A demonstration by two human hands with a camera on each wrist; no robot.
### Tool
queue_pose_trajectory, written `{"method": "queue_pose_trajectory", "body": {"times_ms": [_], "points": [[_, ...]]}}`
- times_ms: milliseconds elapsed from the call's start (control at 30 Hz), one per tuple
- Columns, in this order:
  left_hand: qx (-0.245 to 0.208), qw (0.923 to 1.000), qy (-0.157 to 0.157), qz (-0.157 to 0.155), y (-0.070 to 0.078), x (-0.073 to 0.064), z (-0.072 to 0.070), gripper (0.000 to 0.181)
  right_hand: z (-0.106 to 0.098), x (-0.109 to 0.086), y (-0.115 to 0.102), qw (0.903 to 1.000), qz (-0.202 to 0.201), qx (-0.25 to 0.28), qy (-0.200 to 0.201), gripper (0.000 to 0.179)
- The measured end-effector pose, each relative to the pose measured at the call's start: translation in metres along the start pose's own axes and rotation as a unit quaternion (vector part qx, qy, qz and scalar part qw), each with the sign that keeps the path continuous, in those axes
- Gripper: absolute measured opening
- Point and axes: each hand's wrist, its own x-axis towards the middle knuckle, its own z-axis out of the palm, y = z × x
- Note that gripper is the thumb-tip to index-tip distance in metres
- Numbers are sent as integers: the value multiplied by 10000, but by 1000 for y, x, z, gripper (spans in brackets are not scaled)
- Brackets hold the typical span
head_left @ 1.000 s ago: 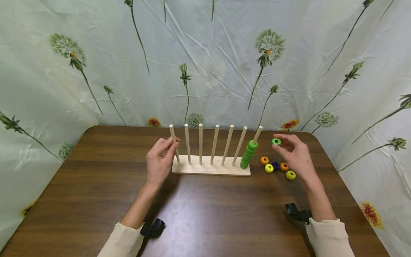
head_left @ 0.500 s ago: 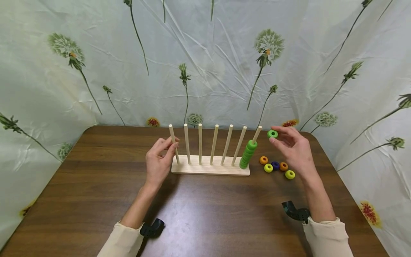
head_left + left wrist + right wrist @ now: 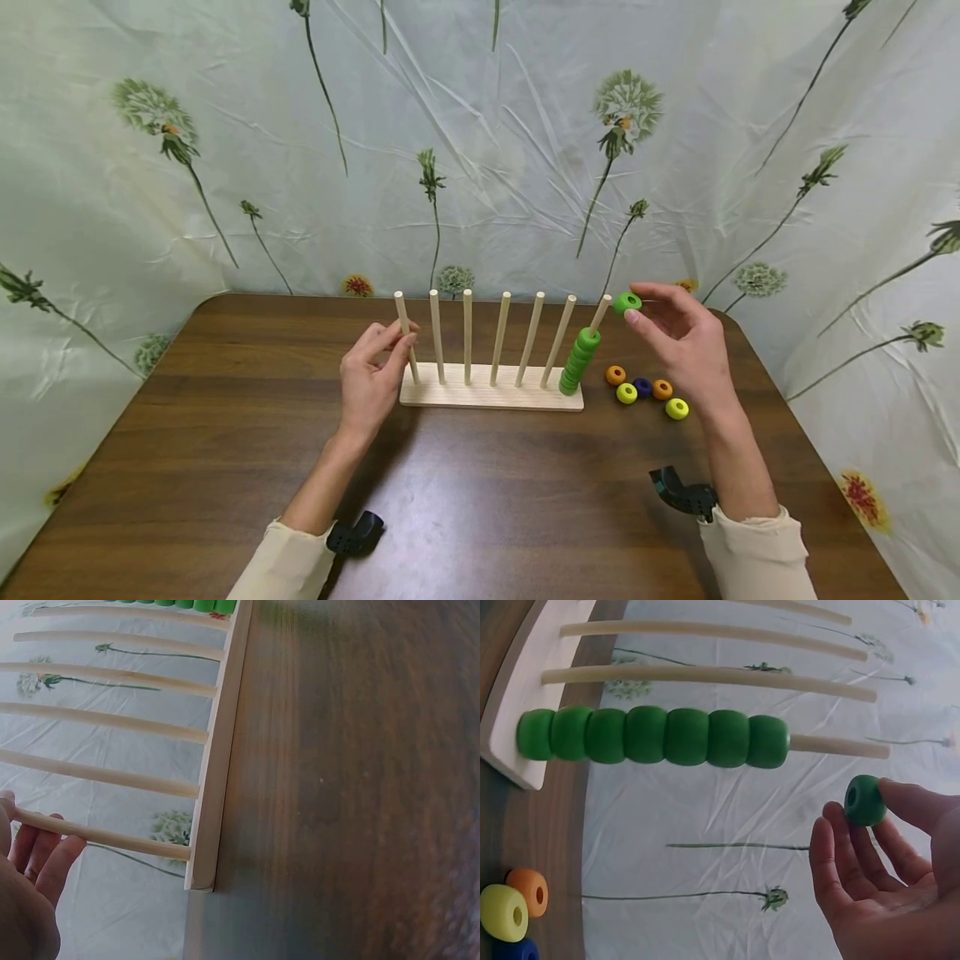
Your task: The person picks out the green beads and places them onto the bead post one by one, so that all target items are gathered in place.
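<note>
A pale wooden base [image 3: 491, 397] with a row of upright pegs stands on the table. Its rightmost peg [image 3: 601, 314] carries a stack of green beads [image 3: 646, 735], and the peg's tip sticks out bare. My right hand [image 3: 686, 346] pinches one loose green bead [image 3: 866, 800] between thumb and fingers, just right of that tip and apart from it; the bead's hole shows. At the other end, my left hand [image 3: 372, 372] holds the leftmost peg [image 3: 112, 838] between thumb and fingers. The other pegs bear no beads.
On the table [image 3: 480, 500], right of the base, lie several loose beads: orange [image 3: 616, 375], yellow [image 3: 626, 393], dark blue [image 3: 642, 387], another orange [image 3: 662, 389] and another yellow [image 3: 677, 408]. A flower-printed cloth [image 3: 510, 167] hangs behind the table.
My right hand has moved up and left with the green bead, bringing it close to the rightmost peg's tip. The left hand has stayed on its peg.
</note>
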Motion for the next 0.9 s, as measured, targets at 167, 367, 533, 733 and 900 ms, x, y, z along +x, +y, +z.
{"method": "queue_pose_trajectory", "body": {"times_ms": [167,367,533,733,900], "points": [[15,10000,5,-12,0,-1,0,13,1,-2,-5,9996,-111,235,96,35],[42,10000,30,35,1,0,0,12,4,-1,-10,9949,-383,926,109,33],[47,10000,31,23,0,0,0,12,9,0,-13,9931,-503,1060,71,33],[39,10000,15,-9,-1,0,0,13,12,-1,-16,9976,-465,515,85,34],[71,10000,28,-7,-1,0,0,12,14,0,-17,9990,-421,96,140,34]]}}
